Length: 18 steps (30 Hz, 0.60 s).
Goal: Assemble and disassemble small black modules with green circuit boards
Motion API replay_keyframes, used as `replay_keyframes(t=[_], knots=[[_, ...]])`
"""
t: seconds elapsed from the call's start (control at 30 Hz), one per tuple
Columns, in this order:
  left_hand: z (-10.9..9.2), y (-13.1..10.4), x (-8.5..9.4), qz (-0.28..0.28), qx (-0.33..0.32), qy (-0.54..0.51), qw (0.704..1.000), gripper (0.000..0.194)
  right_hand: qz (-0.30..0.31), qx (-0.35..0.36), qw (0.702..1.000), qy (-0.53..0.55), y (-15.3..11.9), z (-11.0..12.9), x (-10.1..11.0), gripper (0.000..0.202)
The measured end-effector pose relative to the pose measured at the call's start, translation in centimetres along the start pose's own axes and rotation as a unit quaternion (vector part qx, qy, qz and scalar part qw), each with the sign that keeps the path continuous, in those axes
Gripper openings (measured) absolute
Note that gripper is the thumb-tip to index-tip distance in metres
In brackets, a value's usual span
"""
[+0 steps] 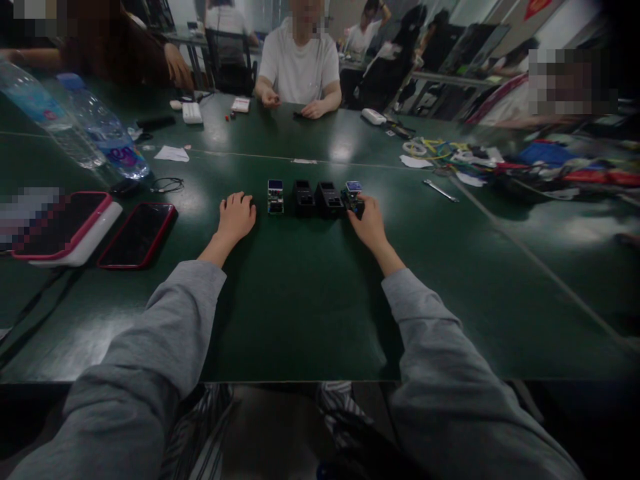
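Note:
Four small devices would be too many to number, so several stand in a short row on the green table. At the row's left end is a circuit board with a small screen. Beside it are a black plastic housing and a second black housing. A circuit board with a lit screen ends the row on the right; my right hand has its thumb and fingers closed around its near right side. My left hand lies palm down on the table, left of the row, holding nothing.
On the left are a red-edged phone, another red-edged device and water bottles. Tangled cables and a wrench lie on the right. Across the table sits a person in a white shirt.

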<state>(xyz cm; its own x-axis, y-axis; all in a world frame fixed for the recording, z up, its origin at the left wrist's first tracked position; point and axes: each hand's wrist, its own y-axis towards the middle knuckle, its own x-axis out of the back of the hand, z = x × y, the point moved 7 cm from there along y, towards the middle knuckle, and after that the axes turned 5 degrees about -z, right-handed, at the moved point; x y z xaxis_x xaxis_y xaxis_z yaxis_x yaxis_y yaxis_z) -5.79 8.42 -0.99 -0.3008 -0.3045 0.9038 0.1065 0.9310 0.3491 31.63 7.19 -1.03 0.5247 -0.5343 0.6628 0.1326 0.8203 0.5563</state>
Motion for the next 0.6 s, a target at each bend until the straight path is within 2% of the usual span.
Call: replay_keyframes(t=[0.6], knots=[[-0.28, -0.1, 0.26, 0.001, 0.005, 0.007, 1.0, 0.049, 0.002, -0.035, 0.999, -0.017, -0.19, 0.83, 0.71, 0.035]])
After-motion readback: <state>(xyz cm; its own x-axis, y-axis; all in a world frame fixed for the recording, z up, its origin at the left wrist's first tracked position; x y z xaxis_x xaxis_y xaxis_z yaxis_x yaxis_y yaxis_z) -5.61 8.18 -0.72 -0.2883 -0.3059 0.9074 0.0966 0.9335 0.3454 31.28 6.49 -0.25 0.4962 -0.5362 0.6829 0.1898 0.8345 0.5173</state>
